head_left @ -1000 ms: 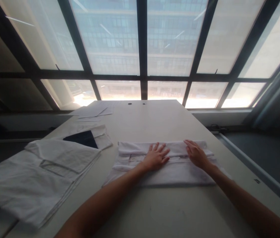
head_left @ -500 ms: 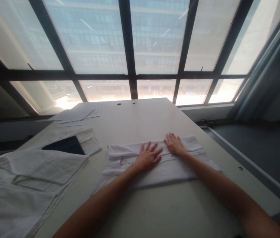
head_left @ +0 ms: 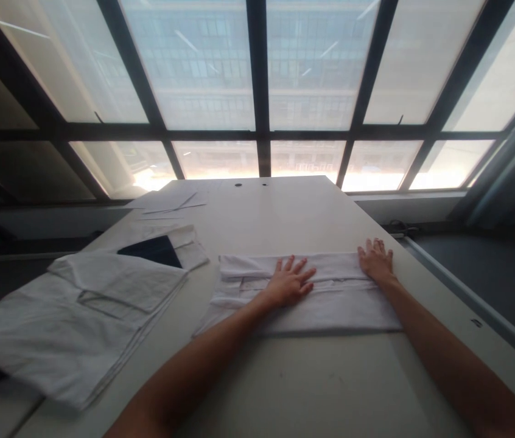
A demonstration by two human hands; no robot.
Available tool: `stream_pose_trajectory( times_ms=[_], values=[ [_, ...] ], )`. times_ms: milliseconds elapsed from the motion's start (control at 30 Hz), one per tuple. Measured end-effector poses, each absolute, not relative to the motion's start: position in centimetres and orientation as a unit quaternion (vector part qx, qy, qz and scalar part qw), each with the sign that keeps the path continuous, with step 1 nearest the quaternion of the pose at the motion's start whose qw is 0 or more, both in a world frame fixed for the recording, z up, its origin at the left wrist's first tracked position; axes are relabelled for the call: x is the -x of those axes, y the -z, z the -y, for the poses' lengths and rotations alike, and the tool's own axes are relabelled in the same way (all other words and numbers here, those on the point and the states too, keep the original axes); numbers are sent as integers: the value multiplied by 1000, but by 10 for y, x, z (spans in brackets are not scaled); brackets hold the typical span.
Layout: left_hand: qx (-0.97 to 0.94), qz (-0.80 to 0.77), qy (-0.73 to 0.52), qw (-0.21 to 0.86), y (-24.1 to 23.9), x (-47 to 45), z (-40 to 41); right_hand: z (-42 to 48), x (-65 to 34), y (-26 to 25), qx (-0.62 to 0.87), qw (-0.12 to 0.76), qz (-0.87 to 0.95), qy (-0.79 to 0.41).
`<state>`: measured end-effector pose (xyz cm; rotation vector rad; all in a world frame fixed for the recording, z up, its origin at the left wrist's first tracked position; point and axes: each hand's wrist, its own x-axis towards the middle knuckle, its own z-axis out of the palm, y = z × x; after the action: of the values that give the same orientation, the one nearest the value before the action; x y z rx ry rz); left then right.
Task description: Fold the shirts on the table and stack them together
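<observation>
A folded white garment lies flat on the pale table in front of me. My left hand rests on its middle, palm down, fingers spread. Palm down as well, my right hand presses on the garment's far right end with its fingers stretched out. Neither hand holds anything.
A pile of white cloths lies on the table's left side, with a dark flat item beside it. Sheets of paper sit at the far left corner. Large windows rise behind the table. The floor drops off to the right.
My right hand has slid along the folded garment from near its middle out to the right end. My left hand has stayed on the middle.
</observation>
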<state>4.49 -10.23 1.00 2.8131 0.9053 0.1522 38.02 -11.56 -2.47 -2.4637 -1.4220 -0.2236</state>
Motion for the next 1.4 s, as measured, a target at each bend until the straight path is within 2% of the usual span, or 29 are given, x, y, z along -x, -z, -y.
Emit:
stream_pose_trajectory(
  times_ms=[133,267,500,667,833,933,1000,1100,1167,1267,1400],
  values=[
    [-939,-309,-43,143,-14,-47,95,115,-361,26,790,194,572,101],
    [-913,-350,-54,200,-25,-36,74,113,-341,33,772,145,618,29],
    [-853,-518,-14,59,-15,55,47,111,-340,41,775,82,626,16],
    [-819,-572,-1,55,-6,113,41,112,-339,39,777,80,624,21],
    [-810,-580,-70,49,-2,127,36,115,-336,36,776,88,624,25],
    [-816,-551,-170,38,-6,128,38,116,-337,34,767,122,629,43],
    [-858,-467,-206,56,-13,129,43,116,-337,31,742,163,647,65],
    [-916,-344,-180,101,-25,128,54,119,-334,21,666,239,703,69],
    [-926,-322,-165,109,-31,126,60,123,-327,11,605,277,746,43],
    [-922,-329,-171,109,-35,124,64,133,-308,-4,523,282,804,-10],
    [-917,-331,-184,126,-35,125,62,143,-284,-18,456,244,853,-75]
  ],
)
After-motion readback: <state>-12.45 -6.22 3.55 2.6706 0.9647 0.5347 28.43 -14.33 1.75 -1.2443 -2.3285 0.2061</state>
